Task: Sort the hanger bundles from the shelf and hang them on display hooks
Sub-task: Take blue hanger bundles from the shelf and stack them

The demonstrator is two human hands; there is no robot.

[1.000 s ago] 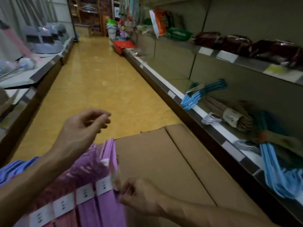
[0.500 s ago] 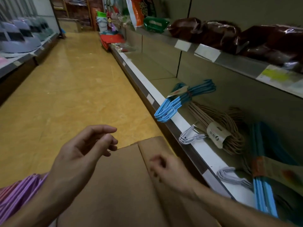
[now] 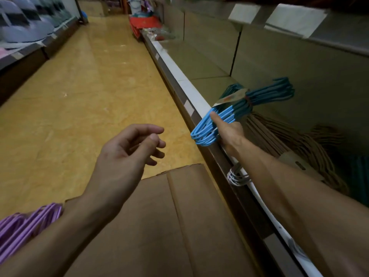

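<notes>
One bundle of blue wire hangers (image 3: 235,114) overhangs the shelf's front edge (image 3: 191,92). Right hand (image 3: 227,130) touches it, grip unclear; clasp near the band. Left hand (image 3: 127,154) is relaxed, empty.

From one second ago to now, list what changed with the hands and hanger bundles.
The right hand left the purple hanger bundle and reached to the shelf, where its fingers now grip the blue hanger bundle at the shelf edge. The left hand stayed raised, holding nothing. The brown hanger bundle lies unmoved.
</notes>
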